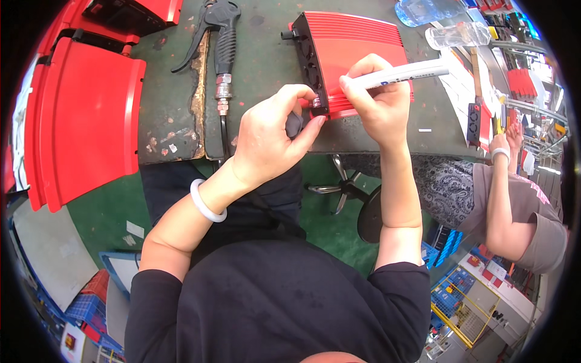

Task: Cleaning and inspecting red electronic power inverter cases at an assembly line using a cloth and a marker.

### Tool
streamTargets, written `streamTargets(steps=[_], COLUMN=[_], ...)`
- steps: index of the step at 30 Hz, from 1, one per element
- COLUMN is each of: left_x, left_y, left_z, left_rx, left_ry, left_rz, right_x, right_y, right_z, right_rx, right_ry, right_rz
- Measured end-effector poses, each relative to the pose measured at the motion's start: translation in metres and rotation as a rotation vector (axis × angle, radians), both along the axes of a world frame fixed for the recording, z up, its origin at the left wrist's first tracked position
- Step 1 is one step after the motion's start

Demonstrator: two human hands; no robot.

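Observation:
A red ribbed metal case (357, 45) with a black end panel (307, 54) lies on the bench in front of me. My right hand (387, 109) is closed around a white paint marker (411, 71), held slantwise over the case. My left hand (272, 130) curls at the panel's near corner, its thumb and index finger beside a small reddish fitting (316, 101) there. A dark grey piece (295, 124) sits within the left fingers, mostly covered, so its kind is unclear. The marker's tip is hidden by my right hand.
An air blow gun (221, 45) with its hose lies left of the case. Large red housings (85, 121) are stacked at far left. Two plastic bottles, one a clear bottle (458, 35), stand at back right. A co-worker (514, 212) works at right near a stool (370, 215).

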State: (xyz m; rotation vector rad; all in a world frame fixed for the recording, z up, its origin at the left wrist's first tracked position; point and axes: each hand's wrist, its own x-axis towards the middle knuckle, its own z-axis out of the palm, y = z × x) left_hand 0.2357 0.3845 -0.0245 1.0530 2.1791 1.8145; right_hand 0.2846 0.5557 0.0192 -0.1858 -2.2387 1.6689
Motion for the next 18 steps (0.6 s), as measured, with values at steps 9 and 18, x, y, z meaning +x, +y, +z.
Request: streamTargets(steps=[9,18], left_x=[0.0005,-0.0001], left_y=[0.0011,0.0014], left_z=[-0.0016,0.0009], left_rx=[0.016,0.014], left_ry=[0.004,0.011], left_rz=[-0.006,-0.007], right_x=[-0.0001,0.0015], right_y=[-0.0014,-0.0003], right_z=[0.0022,0.0068], right_rx=[0.067,0.05], right_ry=[-0.025,-0.084], right_rz=[-0.009,0.0])
